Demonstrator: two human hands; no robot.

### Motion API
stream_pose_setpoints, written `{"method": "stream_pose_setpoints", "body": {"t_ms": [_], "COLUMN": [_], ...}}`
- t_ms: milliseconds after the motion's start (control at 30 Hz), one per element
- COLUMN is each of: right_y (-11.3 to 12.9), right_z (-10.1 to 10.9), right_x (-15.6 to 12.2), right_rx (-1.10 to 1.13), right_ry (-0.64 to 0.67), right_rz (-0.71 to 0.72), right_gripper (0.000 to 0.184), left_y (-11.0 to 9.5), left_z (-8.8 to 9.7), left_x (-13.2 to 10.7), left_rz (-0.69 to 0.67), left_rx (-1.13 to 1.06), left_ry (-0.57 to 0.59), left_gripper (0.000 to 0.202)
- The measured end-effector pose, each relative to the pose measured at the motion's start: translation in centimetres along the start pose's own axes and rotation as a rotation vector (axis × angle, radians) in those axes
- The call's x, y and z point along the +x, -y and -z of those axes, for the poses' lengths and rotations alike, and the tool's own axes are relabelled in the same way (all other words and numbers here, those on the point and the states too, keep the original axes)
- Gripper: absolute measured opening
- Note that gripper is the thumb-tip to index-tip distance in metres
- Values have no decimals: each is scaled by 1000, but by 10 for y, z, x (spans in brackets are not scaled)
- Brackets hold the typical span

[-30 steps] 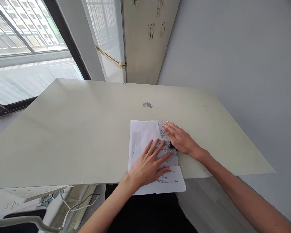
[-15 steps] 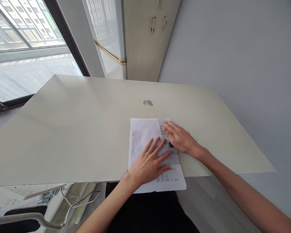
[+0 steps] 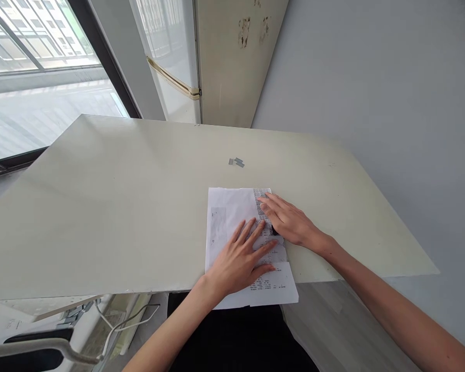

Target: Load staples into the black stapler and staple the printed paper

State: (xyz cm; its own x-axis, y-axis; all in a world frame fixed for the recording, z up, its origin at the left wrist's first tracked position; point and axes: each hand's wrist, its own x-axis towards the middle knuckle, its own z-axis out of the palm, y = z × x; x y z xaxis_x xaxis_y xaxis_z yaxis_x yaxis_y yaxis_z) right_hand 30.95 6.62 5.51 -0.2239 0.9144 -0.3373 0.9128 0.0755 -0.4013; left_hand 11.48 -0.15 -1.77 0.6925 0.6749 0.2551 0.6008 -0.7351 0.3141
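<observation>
A folded white printed sheet of paper [image 3: 227, 217] lies at the near edge of a cream table [image 3: 120, 206], its lower end hanging over the edge. My left hand [image 3: 240, 258] lies flat on the paper with fingers spread. My right hand [image 3: 289, 219] rests on the paper's right side, fingers stretched along the printed strip. A small dark object [image 3: 274, 232] peeks out between the two hands; what it is I cannot make out.
A few small grey metal pieces [image 3: 236, 162] lie on the table beyond the paper. An old fridge [image 3: 201, 62] stands behind the table, a window [image 3: 34, 67] at left, a grey wall at right. Cables and a chair part [image 3: 42, 349] sit below left.
Both hands stay flat on the paper. Only the camera has tipped slightly, shifting the scene a little upward in the picture.
</observation>
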Motion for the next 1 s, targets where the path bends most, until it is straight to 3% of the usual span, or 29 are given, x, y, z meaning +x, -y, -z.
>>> {"method": "stream_pose_setpoints", "body": {"t_ms": [1000], "right_y": [-12], "right_z": [4], "right_x": [3], "right_rx": [112], "right_ry": [0], "right_rz": [-13], "right_gripper": [71], "left_y": [0], "left_z": [6], "left_x": [-1], "left_rz": [3], "left_rx": [-42], "left_ry": [24], "left_gripper": [58]}}
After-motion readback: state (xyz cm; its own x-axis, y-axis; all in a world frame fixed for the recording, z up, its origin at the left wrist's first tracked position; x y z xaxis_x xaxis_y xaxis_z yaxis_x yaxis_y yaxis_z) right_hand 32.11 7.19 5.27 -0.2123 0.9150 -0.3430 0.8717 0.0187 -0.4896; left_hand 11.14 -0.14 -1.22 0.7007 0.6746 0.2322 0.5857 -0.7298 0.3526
